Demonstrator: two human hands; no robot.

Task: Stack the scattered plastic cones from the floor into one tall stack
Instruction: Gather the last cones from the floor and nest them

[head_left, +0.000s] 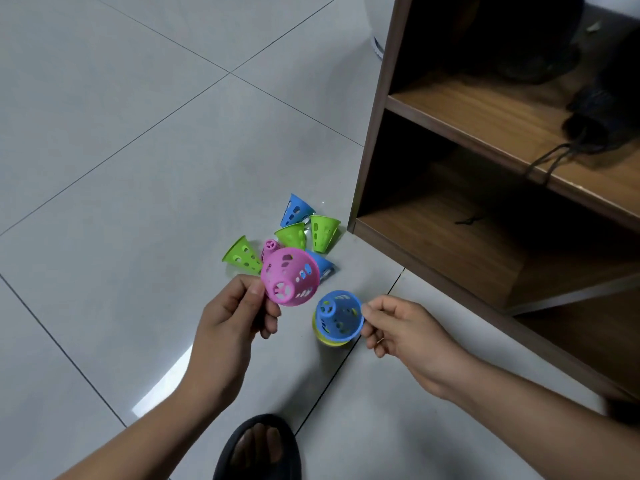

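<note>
Nearest the camera, a foot in a black slipper stands on the tiled floor. Just beyond it the left hand holds a pink cone in the air. Its grip is narrow, thumb and fingers pinching the wide rim, with the tip turned toward the camera. The right hand pinches the rim of a blue cone nested over a yellow-green cone. This short stack seems to stand tip-up on the floor, though I cannot tell whether it is slightly lifted. The stack is barely begun: two cones are nested, and the pink one is probably next. Six more lie clustered behind: a near green cone on its side, a second pink cone, a half-hidden blue cone, a middle green cone, a far green cone and a far blue cone — all still to gather, by the foot of a wooden shelf unit.
</note>
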